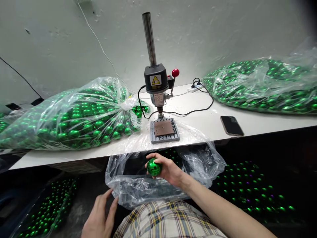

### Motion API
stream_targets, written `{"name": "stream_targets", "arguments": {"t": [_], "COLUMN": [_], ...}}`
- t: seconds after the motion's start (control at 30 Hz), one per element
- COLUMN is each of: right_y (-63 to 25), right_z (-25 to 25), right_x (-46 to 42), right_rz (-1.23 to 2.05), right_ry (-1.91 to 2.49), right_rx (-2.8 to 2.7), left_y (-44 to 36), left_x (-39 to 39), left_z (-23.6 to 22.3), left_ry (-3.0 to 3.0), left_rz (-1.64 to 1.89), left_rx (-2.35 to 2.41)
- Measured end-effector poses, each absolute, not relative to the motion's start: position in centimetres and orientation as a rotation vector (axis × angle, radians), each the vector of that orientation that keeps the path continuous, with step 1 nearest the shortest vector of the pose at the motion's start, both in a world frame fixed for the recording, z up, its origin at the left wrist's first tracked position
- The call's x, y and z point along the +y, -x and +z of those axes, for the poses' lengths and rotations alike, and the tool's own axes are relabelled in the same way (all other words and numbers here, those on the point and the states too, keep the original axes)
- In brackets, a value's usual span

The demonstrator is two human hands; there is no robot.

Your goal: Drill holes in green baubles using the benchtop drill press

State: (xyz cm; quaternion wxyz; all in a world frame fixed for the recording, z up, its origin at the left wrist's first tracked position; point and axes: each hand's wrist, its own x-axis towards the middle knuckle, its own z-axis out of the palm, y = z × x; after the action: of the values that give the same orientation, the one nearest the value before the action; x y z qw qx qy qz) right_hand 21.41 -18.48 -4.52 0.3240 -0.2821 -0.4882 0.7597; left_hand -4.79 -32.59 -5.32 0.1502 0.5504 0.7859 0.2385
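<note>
A shiny green ball ornament [154,167] sits in my right hand [169,169], the fingers curled round it over the mouth of a clear plastic bag [133,190]. More green balls show dimly inside that bag. My left hand [100,211] is lower left, next to the bag's rim, with thumb and fingers apart and nothing in it. Just beyond the bag, at the table's edge, stands a small bench drill press [156,79]. Its metal base [177,134] carries a brown plate [164,129] with a small hole, and dark crumbs lie around it.
On the white table [198,119] lie two bulging bags of green balls, a tied one at left [81,115] and another at right [260,86]. A phone [231,125] lies near the edge. A black cable runs to a power strip [194,88]. Below are more green balls [49,208].
</note>
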Motion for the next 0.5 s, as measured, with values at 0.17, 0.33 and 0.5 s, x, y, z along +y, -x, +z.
{"name": "stream_targets", "arguments": {"t": [0.17,0.33,0.5], "right_y": [-20.7,-19.8,-23.5], "right_z": [-2.5,-1.6,-0.5], "right_x": [-18.0,-16.2,-12.9], "right_rz": [1.901,1.551,1.256], "right_ry": [0.755,0.888,1.031], "right_rx": [-1.257,-1.420,-1.466], "left_y": [-2.3,-5.9,-6.3], "left_x": [-25.0,-19.3,-13.9], "left_z": [-1.6,-2.3,-1.0], "left_ry": [-1.728,-1.577,-1.104], "left_rz": [0.932,1.143,1.199], "left_rx": [1.600,1.366,1.114]}}
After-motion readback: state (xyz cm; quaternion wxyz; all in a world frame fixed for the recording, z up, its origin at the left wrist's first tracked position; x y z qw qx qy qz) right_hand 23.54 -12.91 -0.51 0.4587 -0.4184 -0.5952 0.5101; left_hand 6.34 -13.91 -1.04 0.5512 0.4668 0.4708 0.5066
